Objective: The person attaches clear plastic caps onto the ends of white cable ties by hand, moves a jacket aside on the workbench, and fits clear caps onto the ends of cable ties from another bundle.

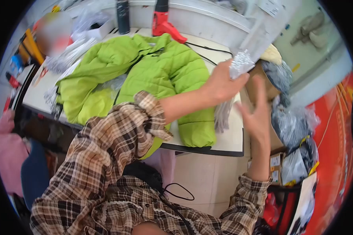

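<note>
- Above the desk's (pixel 233 135) right end, the left hand (pixel 220 84) grips a silvery bundle (pixel 241 62), fingers curled.
- Beside it, the right hand (pixel 256 118) spreads wide, apparently empty.
- Handling the bundle seems the step; a two-handed hold would need right fingers closing.
- Leftward, a green jacket (pixel 147 78) lies spread.

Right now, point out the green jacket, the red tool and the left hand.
Green jacket (pixel 146 80): head view, on its front panel.
Red tool (pixel 160 23): head view, on its body.
Left hand (pixel 222 83): head view, on its back.
</note>
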